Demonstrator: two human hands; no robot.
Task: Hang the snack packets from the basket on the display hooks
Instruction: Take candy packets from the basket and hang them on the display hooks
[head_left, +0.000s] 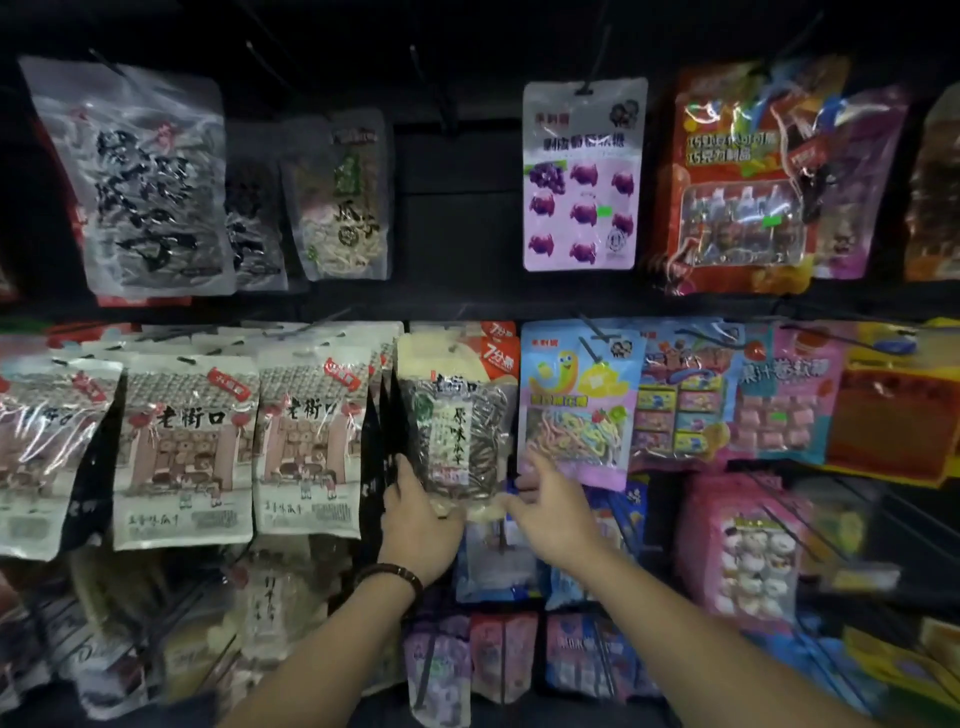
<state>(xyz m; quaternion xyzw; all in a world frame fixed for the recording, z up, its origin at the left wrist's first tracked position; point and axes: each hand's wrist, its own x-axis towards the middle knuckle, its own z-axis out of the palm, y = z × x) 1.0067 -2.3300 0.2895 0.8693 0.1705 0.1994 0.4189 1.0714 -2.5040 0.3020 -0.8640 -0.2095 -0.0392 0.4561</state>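
Head view: the person is working at a seed packet (457, 415) in the middle row of the display wall, between the beige packets (309, 441) on the left and a worm-gummy packet (574, 405) on the right. The left hand (423, 525), with a bead bracelet (395, 574) at the wrist, is gripping the packet's lower left corner, thumb lying on the front edge. The right hand (556, 514) is reaching to the lower right corner, fingertips touching the bottom seal; blur is hiding whether they are pinching it or only steadying it.

The packet's top is sitting level with its row, but whether a hook is passing through its hole is too dim to tell. The step in hand is probably seating and squaring this packet. The next move is likely calling for a check that the hole is fully on, then letting go so it hangs flat against the packets behind.

The basket is not showing in this view. The seed packet's clear front is showing dark striped seeds inside. A bare hook (436, 93) is jutting out in the far top row, left of a purple packet (582, 176)
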